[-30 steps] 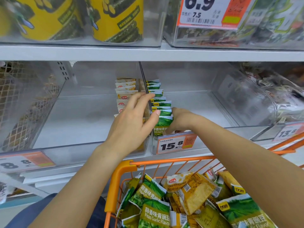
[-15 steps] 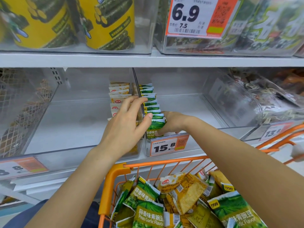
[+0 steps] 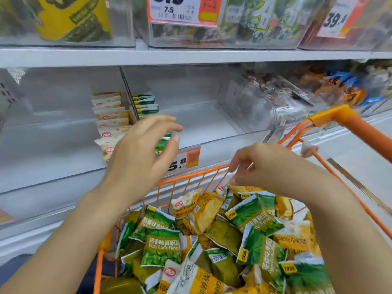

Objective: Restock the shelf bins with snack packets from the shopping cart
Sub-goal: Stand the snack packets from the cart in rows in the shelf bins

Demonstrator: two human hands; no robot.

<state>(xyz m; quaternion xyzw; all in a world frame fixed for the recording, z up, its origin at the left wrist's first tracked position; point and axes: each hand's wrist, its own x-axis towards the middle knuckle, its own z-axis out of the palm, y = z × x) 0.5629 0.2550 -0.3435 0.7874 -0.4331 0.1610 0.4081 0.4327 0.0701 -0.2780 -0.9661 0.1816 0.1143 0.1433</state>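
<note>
Your left hand (image 3: 140, 153) covers most of the front green packet (image 3: 163, 143) and the first digit of the price tag (image 3: 184, 161) below it, so you read only "5.8". Right of that tag, the far bin's goods (image 3: 297, 92) blur. The cart (image 3: 350, 126) runs off the bottom edge.

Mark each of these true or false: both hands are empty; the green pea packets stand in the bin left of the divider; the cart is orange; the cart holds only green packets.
1. Both hands are empty. True: the left hand and the right hand hold nothing.
2. The green pea packets stand left of the divider. False: they stand right of it; the pale yellow packets are on its left.
3. The cart is orange. True.
4. The cart holds only green packets. False: yellow ones lie there too.
</note>
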